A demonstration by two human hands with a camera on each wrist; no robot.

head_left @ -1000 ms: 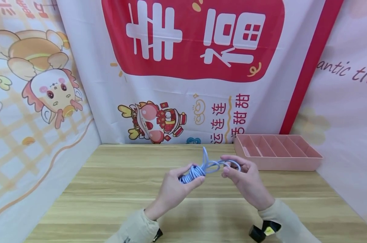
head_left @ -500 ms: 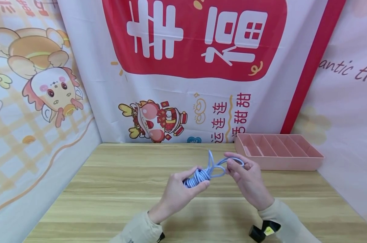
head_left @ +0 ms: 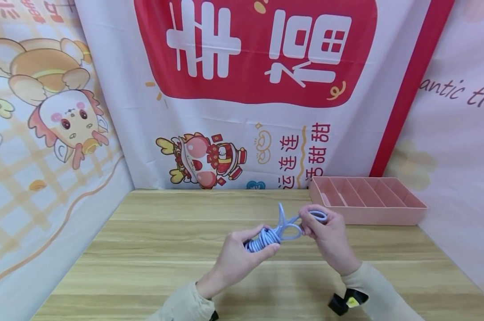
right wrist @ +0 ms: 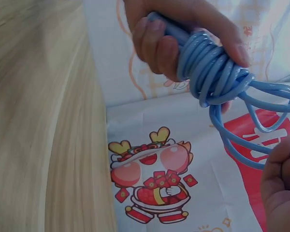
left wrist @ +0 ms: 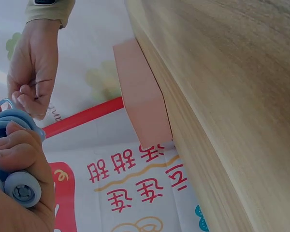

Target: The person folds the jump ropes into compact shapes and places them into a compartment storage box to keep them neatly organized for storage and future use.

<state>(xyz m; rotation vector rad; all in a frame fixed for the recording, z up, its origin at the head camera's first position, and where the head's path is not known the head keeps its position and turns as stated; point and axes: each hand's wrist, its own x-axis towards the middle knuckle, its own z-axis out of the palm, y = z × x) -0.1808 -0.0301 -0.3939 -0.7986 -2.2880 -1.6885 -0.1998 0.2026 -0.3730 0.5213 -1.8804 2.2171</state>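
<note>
A light blue jump rope is wound in a tight coil, held above the table in front of me. My left hand grips the coil with the thumb along its near side. In the right wrist view, a blue handle runs out of the coil under the curled fingers. The round handle end shows below them in the left wrist view. Loose loops stick out of the coil's right end. There my right hand pinches one loop between thumb and fingers; part of that loop shows above the hand.
A pink divided tray with several narrow compartments stands at the table's back right, behind my right hand. The wood-grain table stretches under both hands. Printed cloths hang at the back and both sides.
Both hands have shifted slightly right, the left also a little lower. The right fingers, spread around the loop a second ago, have drawn together on it. The loops have changed shape.
</note>
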